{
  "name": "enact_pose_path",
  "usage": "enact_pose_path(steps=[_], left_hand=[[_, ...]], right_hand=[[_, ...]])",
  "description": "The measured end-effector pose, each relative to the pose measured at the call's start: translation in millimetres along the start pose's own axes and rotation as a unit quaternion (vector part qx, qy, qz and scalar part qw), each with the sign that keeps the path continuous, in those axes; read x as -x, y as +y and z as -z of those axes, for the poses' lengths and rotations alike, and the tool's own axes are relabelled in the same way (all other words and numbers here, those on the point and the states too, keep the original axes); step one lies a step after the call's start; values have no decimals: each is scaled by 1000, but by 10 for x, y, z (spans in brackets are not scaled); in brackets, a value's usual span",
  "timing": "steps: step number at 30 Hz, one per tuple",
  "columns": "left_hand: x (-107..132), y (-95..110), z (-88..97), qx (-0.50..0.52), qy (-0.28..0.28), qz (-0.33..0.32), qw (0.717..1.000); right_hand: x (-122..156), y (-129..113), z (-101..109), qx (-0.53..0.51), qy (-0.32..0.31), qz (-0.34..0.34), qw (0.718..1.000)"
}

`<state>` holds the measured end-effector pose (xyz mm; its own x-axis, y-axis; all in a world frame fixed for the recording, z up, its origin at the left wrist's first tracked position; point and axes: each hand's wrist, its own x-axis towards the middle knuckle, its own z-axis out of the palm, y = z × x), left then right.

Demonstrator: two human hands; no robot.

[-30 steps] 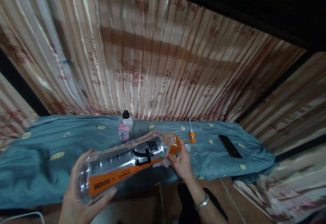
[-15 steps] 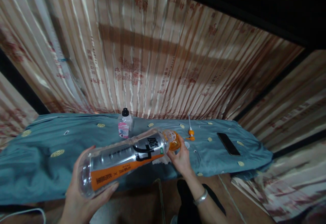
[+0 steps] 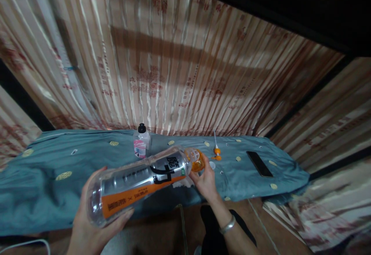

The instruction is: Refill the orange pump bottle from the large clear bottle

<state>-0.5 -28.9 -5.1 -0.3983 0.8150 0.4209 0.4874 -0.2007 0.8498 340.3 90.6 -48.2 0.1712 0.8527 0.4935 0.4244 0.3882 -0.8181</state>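
Note:
A large clear plastic drink bottle (image 3: 142, 183) with a silver and orange label lies tilted across the view, its neck to the right and slightly higher. My left hand (image 3: 95, 220) is wrapped round its base end. At the neck, my right hand (image 3: 205, 177) grips a small orange bottle (image 3: 198, 164), whose opening meets the drink bottle's mouth. Most of the orange bottle is hidden by my fingers and the neck. Something white and crumpled, like tissue (image 3: 183, 181), shows beneath the drink bottle's neck.
On the teal patterned bed sheet (image 3: 87, 158) stand a clear bottle with a black cap (image 3: 141, 142), an orange pump top (image 3: 216, 152), a small white disc (image 3: 212, 165) and a black phone (image 3: 259, 164). A pleated curtain (image 3: 174, 61) hangs behind.
Almost nothing differs. Both hands keep the two bottles mouth to mouth, and the whole view has shifted very slightly.

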Motion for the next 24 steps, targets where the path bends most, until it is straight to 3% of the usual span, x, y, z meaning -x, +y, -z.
enact_pose_path(steps=[5,12,20,24], left_hand=[[15,15,-1,-4,7,-19,1000],[109,335,-154,15,62,14,998],[25,-83,-2,3,11,-58,998],[0,-198,26,-1,-21,-97,995]], right_hand=[[10,9,-11,2,4,4,1000],[17,15,-11,0,0,-2,1000],[12,16,-13,-2,3,-13,1000],[11,24,-2,0,5,-13,1000]])
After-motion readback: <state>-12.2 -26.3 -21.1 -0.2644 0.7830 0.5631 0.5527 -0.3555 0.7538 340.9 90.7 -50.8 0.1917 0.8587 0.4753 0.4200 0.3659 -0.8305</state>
